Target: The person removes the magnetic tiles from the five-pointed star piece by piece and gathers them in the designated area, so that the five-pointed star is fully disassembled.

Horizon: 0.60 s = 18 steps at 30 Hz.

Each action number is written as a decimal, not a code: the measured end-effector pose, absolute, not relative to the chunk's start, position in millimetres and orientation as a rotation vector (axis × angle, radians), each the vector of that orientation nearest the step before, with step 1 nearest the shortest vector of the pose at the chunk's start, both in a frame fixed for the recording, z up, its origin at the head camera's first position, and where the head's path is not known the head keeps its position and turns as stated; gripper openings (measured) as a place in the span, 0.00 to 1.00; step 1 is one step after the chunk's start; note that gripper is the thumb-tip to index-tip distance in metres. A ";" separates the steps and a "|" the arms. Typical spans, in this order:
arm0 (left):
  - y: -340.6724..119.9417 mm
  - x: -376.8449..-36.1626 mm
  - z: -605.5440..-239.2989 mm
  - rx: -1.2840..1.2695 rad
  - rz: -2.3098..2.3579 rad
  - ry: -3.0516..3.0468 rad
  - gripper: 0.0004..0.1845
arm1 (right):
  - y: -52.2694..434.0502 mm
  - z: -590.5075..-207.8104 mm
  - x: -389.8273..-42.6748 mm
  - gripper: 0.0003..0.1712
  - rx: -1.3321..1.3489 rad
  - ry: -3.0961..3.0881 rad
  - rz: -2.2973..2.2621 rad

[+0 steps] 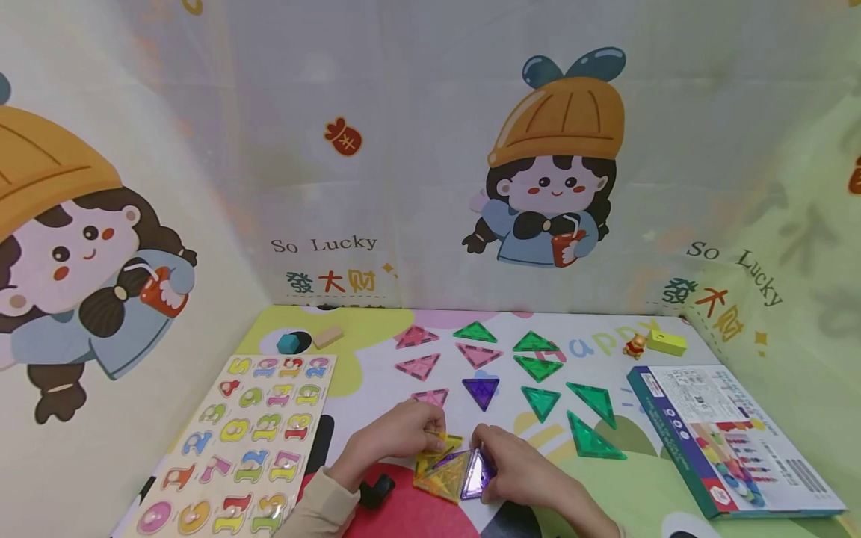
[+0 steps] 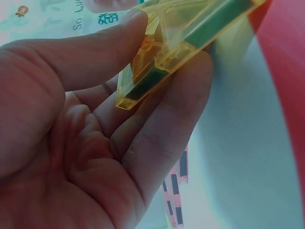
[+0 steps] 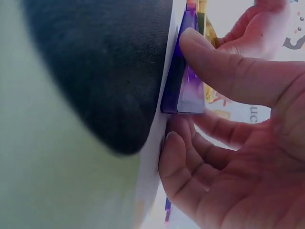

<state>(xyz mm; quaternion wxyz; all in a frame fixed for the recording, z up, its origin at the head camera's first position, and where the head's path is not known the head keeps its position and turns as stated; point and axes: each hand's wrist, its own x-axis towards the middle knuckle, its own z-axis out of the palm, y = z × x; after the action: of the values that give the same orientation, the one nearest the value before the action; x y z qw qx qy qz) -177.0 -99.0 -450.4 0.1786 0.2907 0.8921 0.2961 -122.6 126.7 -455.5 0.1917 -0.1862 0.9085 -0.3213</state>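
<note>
Near the table's front edge, yellow [image 1: 445,478] and purple [image 1: 474,477] translucent triangular magnetic tiles stand together in a small tilted cluster between the two hands. My left hand [image 1: 402,433] pinches a yellow tile [image 2: 195,33] between thumb and fingers, at the cluster's back left. From the right, my right hand [image 1: 514,465] grips the purple tile [image 3: 183,88], its thumb across one face and fingers at the far side. How the inner tiles of the cluster join is hidden by the hands.
Loose pink [image 1: 418,366], green [image 1: 541,402] and dark purple [image 1: 480,392] triangular tiles lie beyond the hands. A wooden number board [image 1: 265,448] lies left, a flat box [image 1: 733,441] right. Small blocks [image 1: 328,337] and a bear figurine [image 1: 634,346] stand at the back.
</note>
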 end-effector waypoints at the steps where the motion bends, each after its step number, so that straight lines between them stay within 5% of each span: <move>1: -98.7 -177.0 -450.2 0.821 0.838 2.524 0.08 | 127.5 -455.6 -122.7 0.27 -0.524 2.545 -0.920; 18: -98.3 -175.9 -448.2 0.784 0.824 2.509 0.08 | 187.4 -434.3 -135.9 0.12 -0.482 2.619 -1.009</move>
<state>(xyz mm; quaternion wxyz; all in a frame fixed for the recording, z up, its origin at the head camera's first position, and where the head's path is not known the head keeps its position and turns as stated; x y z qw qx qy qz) -175.9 -98.3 -448.2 0.1924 0.2792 0.8937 0.2937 -135.9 187.4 -434.3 0.1463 -0.1675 0.9098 -0.3503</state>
